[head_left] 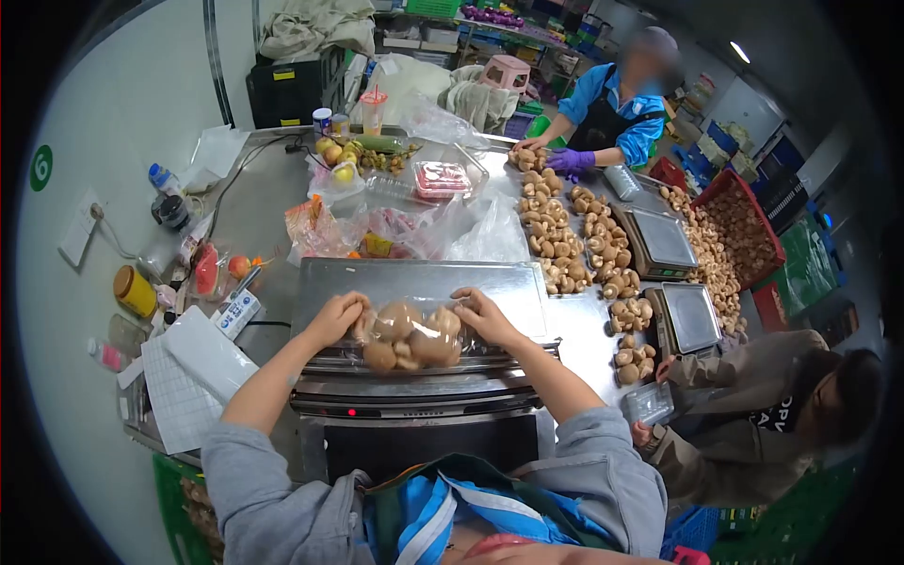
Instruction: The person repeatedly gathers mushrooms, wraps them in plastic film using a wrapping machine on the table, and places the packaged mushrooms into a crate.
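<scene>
Between my two hands is a pack of brown mushrooms [411,336] under clear plastic film, above the front edge of a metal film-wrapping machine [424,282]. My left hand [337,320] has its fingers curled at the pack's left end. At the right end, my right hand [485,318] grips with thumb and bent fingers. A red light glows on the machine's front strip [395,411], below the pack. The film blurs the mushrooms' outlines, and any tray under them is hard to make out.
Rows of mushroom packs [556,235] stand to the right, beside two scales [692,315] and a tipped red crate [744,231]. A co-worker with a purple glove [571,162] handles packs; another person holds a clear tray [650,403]. Papers [193,377] and bottles lie left.
</scene>
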Tool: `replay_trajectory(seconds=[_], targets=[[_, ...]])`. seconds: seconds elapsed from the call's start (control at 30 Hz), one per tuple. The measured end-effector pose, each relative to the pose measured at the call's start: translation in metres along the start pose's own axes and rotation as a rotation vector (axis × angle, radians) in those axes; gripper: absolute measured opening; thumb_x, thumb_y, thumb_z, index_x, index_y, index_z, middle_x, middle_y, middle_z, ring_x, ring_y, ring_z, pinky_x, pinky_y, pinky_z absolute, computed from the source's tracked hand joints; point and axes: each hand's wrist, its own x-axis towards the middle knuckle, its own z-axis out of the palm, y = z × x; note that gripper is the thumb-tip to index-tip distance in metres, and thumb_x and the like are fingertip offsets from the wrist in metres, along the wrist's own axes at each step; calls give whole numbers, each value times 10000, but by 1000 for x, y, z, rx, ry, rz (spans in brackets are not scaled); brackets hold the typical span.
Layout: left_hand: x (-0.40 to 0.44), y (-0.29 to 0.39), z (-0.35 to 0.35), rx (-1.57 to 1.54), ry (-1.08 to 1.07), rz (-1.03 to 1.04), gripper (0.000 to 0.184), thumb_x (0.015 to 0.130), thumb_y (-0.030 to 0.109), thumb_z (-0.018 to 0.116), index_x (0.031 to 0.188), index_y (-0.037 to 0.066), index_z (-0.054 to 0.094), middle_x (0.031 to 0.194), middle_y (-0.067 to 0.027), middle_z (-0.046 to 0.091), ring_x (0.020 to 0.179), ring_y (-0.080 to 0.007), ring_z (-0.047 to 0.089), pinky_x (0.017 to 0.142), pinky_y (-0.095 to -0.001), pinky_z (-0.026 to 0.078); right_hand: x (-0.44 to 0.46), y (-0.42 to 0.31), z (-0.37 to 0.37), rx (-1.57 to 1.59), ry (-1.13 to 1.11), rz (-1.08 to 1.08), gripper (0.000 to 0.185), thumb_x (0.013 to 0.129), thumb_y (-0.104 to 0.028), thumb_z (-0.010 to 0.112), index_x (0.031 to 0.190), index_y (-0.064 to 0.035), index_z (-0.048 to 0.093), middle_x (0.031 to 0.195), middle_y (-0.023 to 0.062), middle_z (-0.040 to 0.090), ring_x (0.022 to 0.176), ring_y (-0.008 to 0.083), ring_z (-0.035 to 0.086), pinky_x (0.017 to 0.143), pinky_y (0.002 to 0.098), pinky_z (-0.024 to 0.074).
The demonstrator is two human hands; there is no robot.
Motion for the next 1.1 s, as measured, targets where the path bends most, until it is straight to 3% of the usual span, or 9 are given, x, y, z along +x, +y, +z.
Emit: replay_trajectory(seconds=[0.1, 0.2, 0.37, 0.47, 0.5, 0.6, 0.73, 0.9, 1.1], targets=[[-30, 3, 3, -161, -26, 5, 241, 895, 179, 428, 998, 16, 572, 914, -125, 577, 843, -239, 530, 797, -305, 405, -22, -2, 4, -260, -9, -67, 310, 934, -245, 408, 997, 19, 557, 944, 183, 585, 839, 333, 557, 783, 374, 423], [-54, 9, -9, 421, -174, 134, 286, 910, 230, 432, 1030, 21, 586, 877, -136, 583, 797, -212, 553, 738, -295, 425, -38, -1, 14, -569, -16, -410, 380, 950, -272, 340, 1008, 30, 563, 899, 205, 586, 787, 330, 557, 740, 358, 423], [-112, 77, 6, 109, -53, -62, 405, 936, 327, 390, 1093, 6, 581, 662, -60, 586, 625, -119, 530, 613, -270, 435, -100, -49, 21, -253, -13, -199, 376, 954, -249, 319, 1057, 15, 566, 728, 168, 579, 635, 250, 540, 635, 344, 435], [-162, 69, 38, -249, -73, -240, 368, 927, 310, 431, 855, -5, 608, 743, -60, 627, 664, -133, 594, 601, -287, 488, -154, -53, 35, -278, -160, 82, 424, 958, -311, 321, 1081, 14, 562, 715, 127, 596, 625, 217, 539, 626, 337, 439], [-175, 52, 52, -411, -122, -457, 370, 929, 320, 426, 883, 7, 619, 758, -71, 634, 654, -149, 607, 555, -284, 497, -161, -31, 49, -182, -64, -149, 464, 957, -347, 328, 1054, 40, 565, 735, 83, 614, 650, 198, 551, 636, 320, 450], [-195, 19, 85, -650, -129, -732, 351, 927, 314, 454, 899, 1, 611, 736, -73, 632, 630, -128, 598, 545, -251, 481, -181, 21, 58, 172, -112, 676, 491, 928, -404, 411, 971, 47, 602, 797, 71, 630, 731, 129, 566, 677, 273, 461], [-228, -15, 102, -235, -77, -313, 366, 930, 316, 445, 843, -1, 606, 661, -79, 618, 598, -133, 598, 520, -234, 461, -220, 69, 72, -195, 94, 222, 296, 873, -273, 549, 931, 9, 616, 741, 74, 626, 698, 128, 579, 628, 264, 461], [-288, -19, 98, -636, 184, -688, 419, 930, 359, 427, 721, 38, 598, 565, -45, 568, 502, -115, 536, 493, -239, 422, -282, 32, 72, 527, 176, 628, 353, 934, -300, 441, 665, -76, 485, 542, -38, 382, 456, 63, 307, 418, 224, 238], [-374, -131, 201, -622, 105, -846, 424, 933, 410, 383, 814, 85, 629, 709, -84, 603, 693, -146, 574, 637, -310, 439, -317, 87, 131, 556, 141, 948, 271, 924, -253, 407, 765, -82, 544, 645, 24, 474, 573, 107, 446, 510, 267, 350]])
